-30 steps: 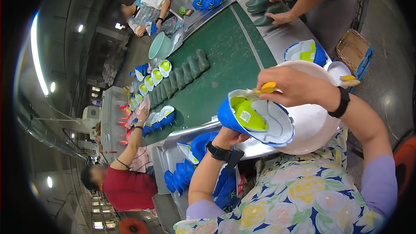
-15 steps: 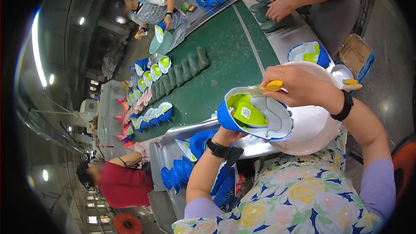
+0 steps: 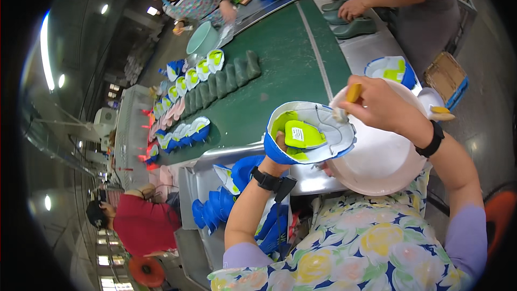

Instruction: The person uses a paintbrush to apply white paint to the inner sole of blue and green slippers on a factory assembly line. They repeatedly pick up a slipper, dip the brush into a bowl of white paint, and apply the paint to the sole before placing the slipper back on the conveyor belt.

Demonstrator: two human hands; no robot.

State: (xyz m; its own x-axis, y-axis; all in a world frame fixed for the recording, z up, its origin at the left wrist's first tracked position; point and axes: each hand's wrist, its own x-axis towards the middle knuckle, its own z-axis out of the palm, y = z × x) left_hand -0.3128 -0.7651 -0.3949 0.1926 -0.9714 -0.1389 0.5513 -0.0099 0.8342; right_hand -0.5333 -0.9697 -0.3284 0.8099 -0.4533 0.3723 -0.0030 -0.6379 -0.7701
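Your left hand (image 3: pixel 280 148) is clamped on the blue shoe upper (image 3: pixel 309 132), holding it from below, just in front of your chest. Your right hand (image 3: pixel 377 105) is closed around a yellow brush (image 3: pixel 350 97), whose tip touches the upper's right edge. A white bowl (image 3: pixel 377 161) sits just under them. Farther away, rows of uppers (image 3: pixel 186 132) lie on the green belt (image 3: pixel 285 70).
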